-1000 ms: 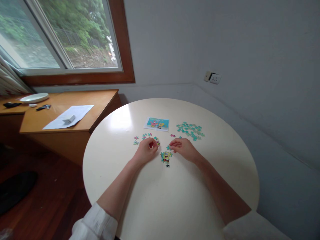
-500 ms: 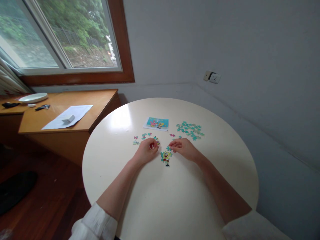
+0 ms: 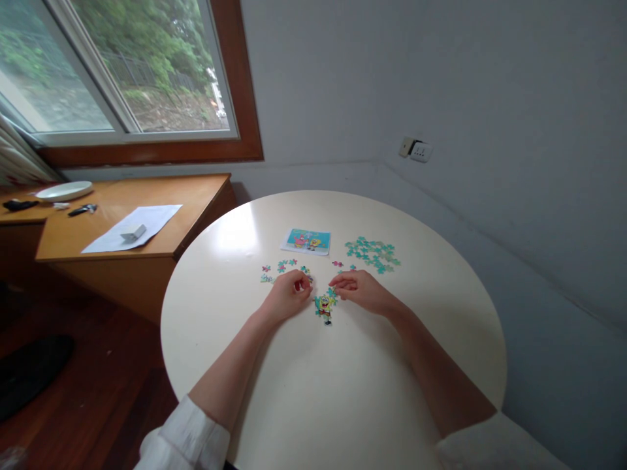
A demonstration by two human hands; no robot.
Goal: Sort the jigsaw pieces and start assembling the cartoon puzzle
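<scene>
On the round table a small joined patch of jigsaw pieces [image 3: 324, 308] shows a yellow cartoon figure. My right hand [image 3: 361, 289] is just above and right of it, thumb and fingers closed around the edge of a teal puzzle piece [image 3: 332, 293] that lies against the patch's upper right. To the left, my left hand [image 3: 288, 292] rests on the table with thumb and forefinger pinched together near the patch; whatever is between them is too small to make out. Several loose pieces [image 3: 283, 266] lie beyond the left hand, partly hidden by it.
A printed picture card [image 3: 308, 242] lies farther back on the white table [image 3: 304, 391]. Many teal pieces [image 3: 373, 253] are spread to its right, and a pink piece [image 3: 337, 264] lies between. A wooden desk [image 3: 206, 196] at left holds paper [image 3: 151, 219] and a white plate [image 3: 65, 191].
The teal piece at my right fingertips has shifted slightly right and down, against the joined patch. My left hand has barely moved.
</scene>
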